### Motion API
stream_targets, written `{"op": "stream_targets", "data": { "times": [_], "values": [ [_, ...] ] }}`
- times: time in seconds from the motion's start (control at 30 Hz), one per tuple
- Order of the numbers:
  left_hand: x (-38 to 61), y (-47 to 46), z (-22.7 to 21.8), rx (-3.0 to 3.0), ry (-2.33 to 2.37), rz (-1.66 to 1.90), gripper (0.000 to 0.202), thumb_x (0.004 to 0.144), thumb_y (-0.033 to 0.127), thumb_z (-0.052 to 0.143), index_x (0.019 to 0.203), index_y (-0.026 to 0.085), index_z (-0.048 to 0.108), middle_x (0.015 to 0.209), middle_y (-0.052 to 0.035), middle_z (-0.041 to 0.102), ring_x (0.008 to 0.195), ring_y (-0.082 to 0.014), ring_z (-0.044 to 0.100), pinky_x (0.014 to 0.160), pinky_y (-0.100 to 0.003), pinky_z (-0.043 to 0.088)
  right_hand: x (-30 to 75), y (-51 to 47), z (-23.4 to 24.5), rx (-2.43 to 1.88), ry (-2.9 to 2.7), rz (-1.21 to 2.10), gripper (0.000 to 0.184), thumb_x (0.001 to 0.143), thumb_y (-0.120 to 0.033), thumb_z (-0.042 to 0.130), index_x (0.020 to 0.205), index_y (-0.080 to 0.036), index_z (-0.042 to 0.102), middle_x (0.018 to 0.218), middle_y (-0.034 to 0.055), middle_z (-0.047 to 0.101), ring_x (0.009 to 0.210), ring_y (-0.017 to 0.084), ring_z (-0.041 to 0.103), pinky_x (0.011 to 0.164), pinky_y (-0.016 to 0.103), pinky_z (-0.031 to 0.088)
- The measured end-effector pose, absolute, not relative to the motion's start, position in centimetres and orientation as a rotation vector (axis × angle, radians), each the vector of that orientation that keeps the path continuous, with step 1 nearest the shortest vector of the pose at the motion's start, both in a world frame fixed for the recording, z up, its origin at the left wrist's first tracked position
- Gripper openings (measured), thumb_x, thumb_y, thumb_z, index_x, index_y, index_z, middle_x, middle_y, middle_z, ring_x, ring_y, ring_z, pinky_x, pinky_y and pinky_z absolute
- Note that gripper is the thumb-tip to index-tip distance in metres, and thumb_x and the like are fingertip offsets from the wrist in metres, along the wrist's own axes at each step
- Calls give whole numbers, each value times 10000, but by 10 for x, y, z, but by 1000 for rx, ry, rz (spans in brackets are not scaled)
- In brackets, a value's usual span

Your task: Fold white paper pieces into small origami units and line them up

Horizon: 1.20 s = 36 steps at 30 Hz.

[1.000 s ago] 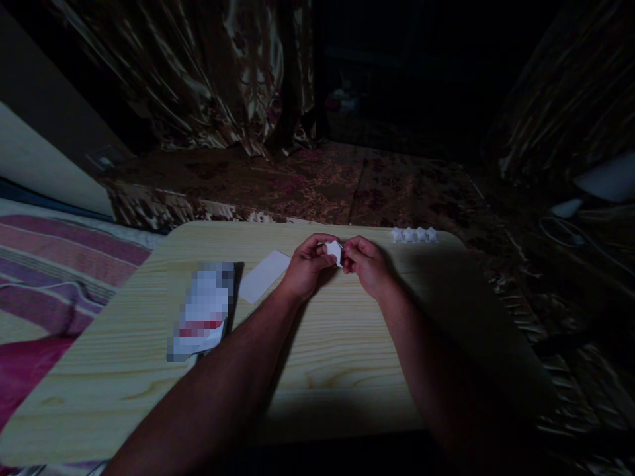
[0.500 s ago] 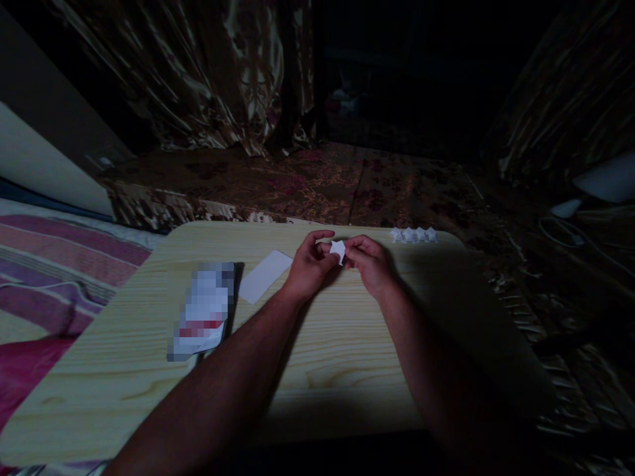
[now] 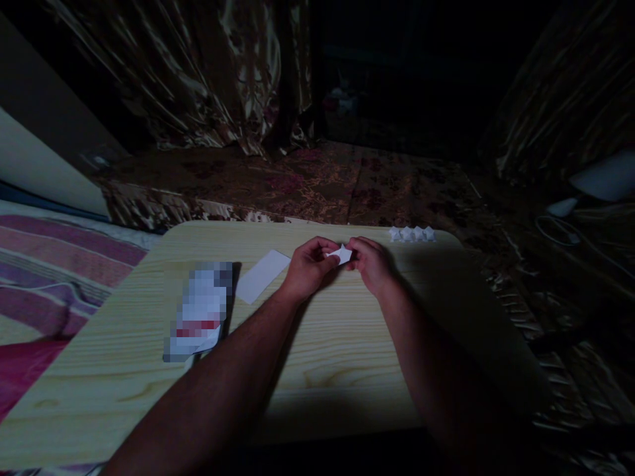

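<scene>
A small white folded paper star (image 3: 342,253) is held between my two hands above the table's far half. My left hand (image 3: 308,268) pinches its left side between thumb and fingers. On the other side, my right hand (image 3: 370,263) has thumb and fingertips closed on the star's right edge. Beyond my right hand, several white paper stars (image 3: 413,233) stand in a row near the far edge. To the left of my left hand lies a flat white stack or sheet of paper (image 3: 262,276).
The pale wooden table (image 3: 342,370) carries a blurred-out packet or device (image 3: 201,311) at left. A striped bed cover (image 3: 54,264) borders the table on the left. Patterned curtains (image 3: 208,73) hang behind, and a pale lamp-like object (image 3: 605,177) stands at right.
The paper star has turned and tilted between my fingers, showing a flatter outline. My left fingers have curled in closer around it. The view has shifted slightly.
</scene>
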<state>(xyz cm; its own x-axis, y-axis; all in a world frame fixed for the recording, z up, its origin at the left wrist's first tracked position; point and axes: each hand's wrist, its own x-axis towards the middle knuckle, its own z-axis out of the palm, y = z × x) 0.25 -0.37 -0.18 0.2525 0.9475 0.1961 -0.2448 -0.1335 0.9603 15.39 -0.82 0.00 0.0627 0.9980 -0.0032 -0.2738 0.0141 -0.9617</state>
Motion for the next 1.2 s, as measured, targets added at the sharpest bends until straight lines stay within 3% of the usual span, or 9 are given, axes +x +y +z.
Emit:
{"op": "stream_targets", "data": {
  "times": [0.73, 1.1, 1.2],
  "values": [
    [1, -5, -4, 1400, 749, 1162, 165, 705, 249, 732, 826, 163, 660, 787, -34, 655, 729, -148, 586, 708, -283, 448, 152, -8, 0, -1112, -1000, 1229, 102, 636, -253, 616, 575, -180, 578, 492, -36, 518, 432, 95, 459, 368, 217, 338],
    [1, -4, -4, 1446, 756, 1155, 161, 716, 248, 723, 807, 162, 622, 752, -14, 627, 689, -122, 552, 663, -250, 420, 153, -7, -1, -1101, -979, 1257, 112, 631, -256, 634, 573, -178, 578, 499, -31, 516, 439, 98, 460, 369, 222, 329],
    [0, -3, -4, 1408, 757, 1154, 174, 712, 244, 727, 815, 159, 616, 770, -17, 630, 696, -120, 552, 664, -246, 420, 154, -8, 1, -1051, -944, 1291, 103, 644, -269, 643, 626, -177, 601, 582, -12, 568, 488, 104, 488, 374, 214, 323]
  ]
}}
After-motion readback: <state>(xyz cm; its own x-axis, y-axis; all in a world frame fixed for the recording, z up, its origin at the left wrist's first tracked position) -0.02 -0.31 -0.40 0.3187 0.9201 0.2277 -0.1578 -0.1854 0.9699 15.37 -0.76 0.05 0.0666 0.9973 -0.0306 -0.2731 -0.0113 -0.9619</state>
